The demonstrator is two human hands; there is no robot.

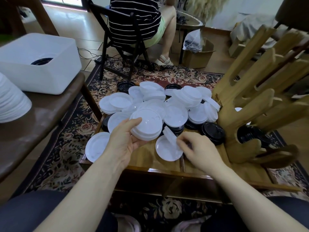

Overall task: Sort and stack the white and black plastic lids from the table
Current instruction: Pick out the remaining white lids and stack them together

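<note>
My left hand (124,139) cradles a short stack of white lids (147,126); my right hand (199,151) pinches one tilted lid (169,137). Most lids, white and black lids (212,131) alike, still lie jumbled on the table (150,163)

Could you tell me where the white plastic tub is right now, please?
In the head view, the white rectangular plastic tub sits at upper left on a brown wooden bench, left of the low table, with black lids inside.

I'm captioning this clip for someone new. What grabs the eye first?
A heap of white lids covers the far half of the low wooden table. In front of it, the left hand holds a stack of white lids, while the right hand pinches a tilted white lid.
</note>
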